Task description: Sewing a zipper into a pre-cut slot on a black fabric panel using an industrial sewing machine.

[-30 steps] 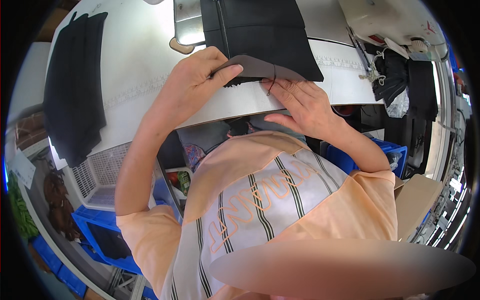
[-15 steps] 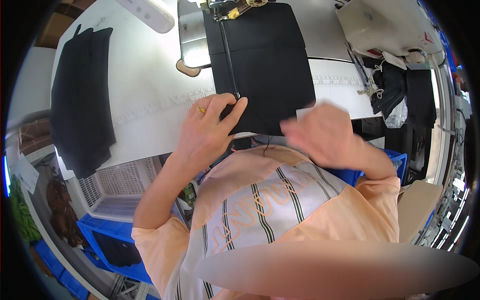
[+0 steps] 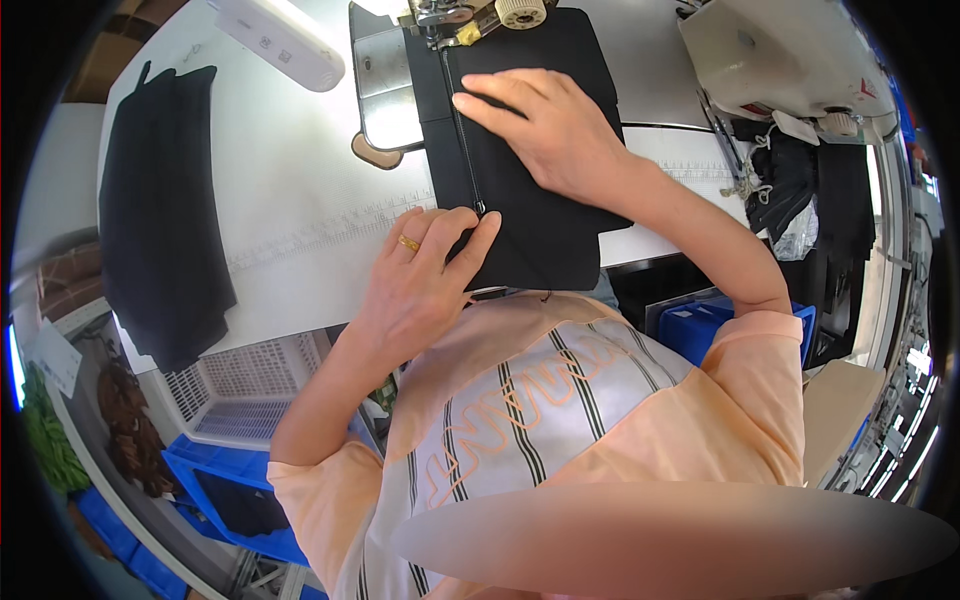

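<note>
A black fabric piece [image 3: 550, 235] with a zipper [image 3: 463, 140] running lengthwise lies on the white table, its far end under the head of a sewing machine [image 3: 442, 18]. My left hand [image 3: 415, 275], with a gold ring on it, pinches the fabric's left side by the zipper's near end, close to the metal slider [image 3: 480, 208]. My right hand [image 3: 548, 130] rests on the fabric just right of the zipper, nearer the needle area. Its fingers are stretched out and hold nothing.
Black fabric pieces [image 3: 160, 220] lie stacked at the table's left. A white oblong device [image 3: 280, 45] is at the far left. Tweezers [image 3: 722, 130] and a black drawstring pouch [image 3: 780, 185] lie on the right. Below the table's left edge are a white basket [image 3: 250, 385] and a blue crate [image 3: 200, 465].
My right hand has moved from the fabric's near right edge, where it was blurred, up onto the fabric beside the zipper. My left hand keeps its hold by the slider.
</note>
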The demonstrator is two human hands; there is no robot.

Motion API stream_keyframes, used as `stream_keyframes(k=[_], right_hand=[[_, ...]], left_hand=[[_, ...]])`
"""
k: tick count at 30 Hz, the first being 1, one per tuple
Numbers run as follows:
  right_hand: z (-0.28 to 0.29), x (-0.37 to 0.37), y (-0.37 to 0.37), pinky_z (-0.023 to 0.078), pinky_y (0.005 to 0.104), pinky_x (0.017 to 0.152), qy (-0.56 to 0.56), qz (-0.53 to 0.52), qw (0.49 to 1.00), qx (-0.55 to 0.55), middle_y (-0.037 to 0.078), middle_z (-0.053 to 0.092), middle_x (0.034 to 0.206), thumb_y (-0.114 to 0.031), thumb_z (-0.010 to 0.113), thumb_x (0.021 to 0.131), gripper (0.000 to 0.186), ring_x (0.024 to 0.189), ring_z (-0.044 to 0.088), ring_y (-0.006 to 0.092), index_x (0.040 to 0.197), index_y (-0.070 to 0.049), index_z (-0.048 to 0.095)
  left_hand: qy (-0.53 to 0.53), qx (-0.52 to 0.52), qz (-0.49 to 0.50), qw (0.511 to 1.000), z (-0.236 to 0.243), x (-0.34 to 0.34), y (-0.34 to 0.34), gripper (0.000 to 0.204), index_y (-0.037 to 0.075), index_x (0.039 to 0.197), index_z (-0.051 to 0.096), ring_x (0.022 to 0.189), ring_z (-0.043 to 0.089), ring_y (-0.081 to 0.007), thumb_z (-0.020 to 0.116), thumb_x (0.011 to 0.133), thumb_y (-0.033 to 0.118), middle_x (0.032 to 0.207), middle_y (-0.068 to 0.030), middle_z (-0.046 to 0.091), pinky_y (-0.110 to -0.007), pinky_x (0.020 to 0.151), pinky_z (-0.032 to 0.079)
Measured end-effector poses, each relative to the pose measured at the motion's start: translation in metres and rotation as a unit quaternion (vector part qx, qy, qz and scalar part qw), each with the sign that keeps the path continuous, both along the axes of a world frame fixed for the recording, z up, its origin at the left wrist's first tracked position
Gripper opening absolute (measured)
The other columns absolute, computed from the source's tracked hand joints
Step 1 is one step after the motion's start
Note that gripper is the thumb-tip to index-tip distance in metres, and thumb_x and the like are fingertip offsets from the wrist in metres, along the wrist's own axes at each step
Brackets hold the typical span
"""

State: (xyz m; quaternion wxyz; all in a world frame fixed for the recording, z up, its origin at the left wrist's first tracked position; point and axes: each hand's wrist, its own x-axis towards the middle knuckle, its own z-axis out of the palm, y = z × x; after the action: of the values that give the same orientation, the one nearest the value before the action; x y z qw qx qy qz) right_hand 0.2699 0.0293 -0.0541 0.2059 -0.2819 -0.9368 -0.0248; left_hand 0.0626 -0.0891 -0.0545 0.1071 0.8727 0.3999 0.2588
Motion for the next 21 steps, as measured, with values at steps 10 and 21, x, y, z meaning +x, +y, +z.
stream_keyframes(k=[10,21], right_hand=[[-0.011,0.021,-0.065,0.048,0.0371,0.09,0.047,0.082,0.993,-0.07,0.008,0.058,0.127,-0.012,0.059,0.081,0.042,0.109,0.057,0.0246,0.123,-0.005,0.06],[0.001,0.015,-0.066,0.049,0.0375,0.089,0.0,0.099,0.995,-0.03,0.009,0.059,0.124,-0.014,0.06,0.08,0.039,0.109,0.056,0.0255,0.118,-0.007,0.063]], left_hand=[[0.043,0.054,-0.006,0.998,0.004,-0.006,-0.009,0.05,0.001,0.114,0.064,0.108,0.061,-0.0273,0.074,0.076,0.031,0.116,-0.0107,0.06,-0.043,0.091,0.05],[-0.043,0.047,0.085,0.994,0.006,-0.019,0.065,0.029,0.005,0.102,0.068,0.094,0.062,-0.0247,0.075,0.079,0.02,0.105,-0.0058,0.065,-0.044,0.094,0.046]])
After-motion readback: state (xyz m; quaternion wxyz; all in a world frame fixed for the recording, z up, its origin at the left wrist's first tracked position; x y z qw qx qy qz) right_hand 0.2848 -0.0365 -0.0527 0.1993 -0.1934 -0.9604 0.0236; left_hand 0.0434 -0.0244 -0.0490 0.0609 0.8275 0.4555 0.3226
